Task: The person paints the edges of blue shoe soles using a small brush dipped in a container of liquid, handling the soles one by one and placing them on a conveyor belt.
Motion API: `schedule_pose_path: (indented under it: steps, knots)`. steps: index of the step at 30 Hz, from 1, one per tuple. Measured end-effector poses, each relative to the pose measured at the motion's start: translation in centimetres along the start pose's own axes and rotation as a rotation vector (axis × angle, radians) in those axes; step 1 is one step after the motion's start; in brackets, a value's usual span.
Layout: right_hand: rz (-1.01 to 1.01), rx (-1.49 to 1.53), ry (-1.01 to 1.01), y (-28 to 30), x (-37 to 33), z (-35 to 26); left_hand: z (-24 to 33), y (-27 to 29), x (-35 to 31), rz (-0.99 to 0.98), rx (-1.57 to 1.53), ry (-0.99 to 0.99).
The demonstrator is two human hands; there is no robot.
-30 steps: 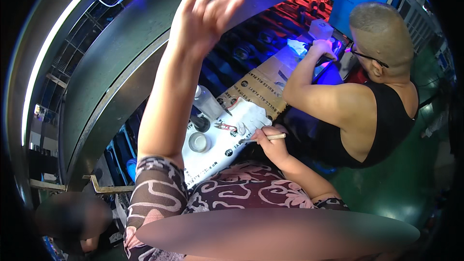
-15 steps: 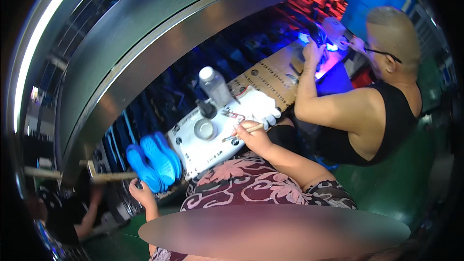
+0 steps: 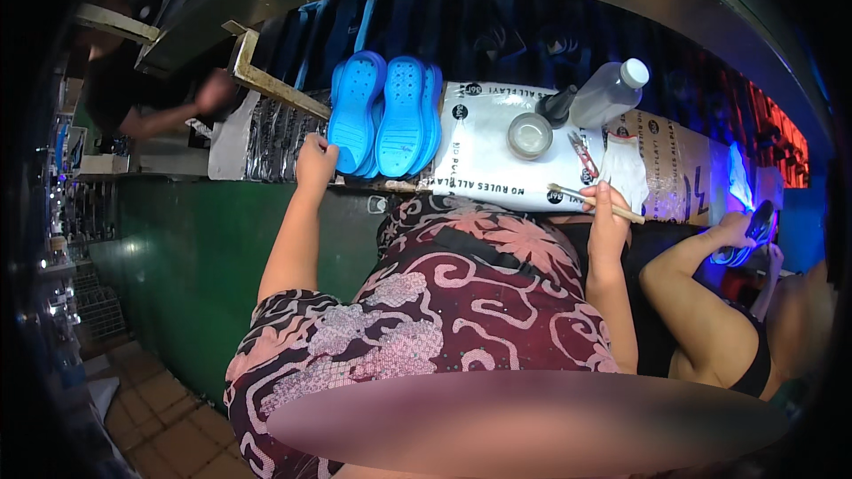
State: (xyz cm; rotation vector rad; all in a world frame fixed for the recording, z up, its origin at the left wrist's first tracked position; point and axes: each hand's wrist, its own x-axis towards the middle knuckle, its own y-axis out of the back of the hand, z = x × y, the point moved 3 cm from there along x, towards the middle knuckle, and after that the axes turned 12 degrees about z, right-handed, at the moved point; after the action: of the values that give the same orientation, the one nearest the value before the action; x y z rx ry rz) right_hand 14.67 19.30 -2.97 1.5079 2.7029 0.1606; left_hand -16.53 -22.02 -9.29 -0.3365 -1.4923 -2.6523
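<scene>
Two short stacks of blue shoe soles lie side by side on the bench, a left blue sole [image 3: 355,111] and a right blue sole [image 3: 401,115] on top. My left hand [image 3: 316,162] is at the lower left edge of the left stack, fingers bent and closed against the sole's rim. In my right hand [image 3: 606,213] is a thin brush [image 3: 568,192] with a wooden handle, bristles pointing left. Beyond the brush stand a small round cup [image 3: 530,136], a dark bottle [image 3: 557,106] and a translucent bottle [image 3: 608,93] with a white cap.
Printed white sheeting [image 3: 475,155] covers the bench middle. A red-handled tool [image 3: 583,155] and a white glove [image 3: 626,173] lie near the brush. A metal bracket [image 3: 275,84] juts over the bench. A co-worker [image 3: 710,302] sits at right holding a shoe; another person [image 3: 160,98] is at far left.
The view has swung left, bringing the soles nearer the middle. My left hand has come up against the left sole, its fingers now bent in. The brush stays in my right hand.
</scene>
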Motion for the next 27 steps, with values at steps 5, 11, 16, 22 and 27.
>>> schedule_pose_path:
  steps: [5,11,16,22,27]
  knots:
    - [-0.007,0.0,0.014,-1.4,0.6,-0.2,2.6,1.0,-0.5,-0.092,-0.67,0.411]
    - [-0.025,0.009,0.015,-1.6,0.6,-0.9,6.2,0.0,-2.5,-0.773,-1.44,0.665]
    - [-0.044,0.041,0.003,-1.1,0.7,-3.1,16.7,0.8,-6.4,-0.474,-1.216,0.309]
    - [-0.133,0.021,0.479,-2.8,0.5,-8.9,23.5,-0.4,-9.4,-0.472,-1.089,0.051]
    - [-0.15,-0.085,0.838,-3.7,-0.3,-9.6,25.8,-0.2,-10.3,-0.493,-1.014,-0.052]
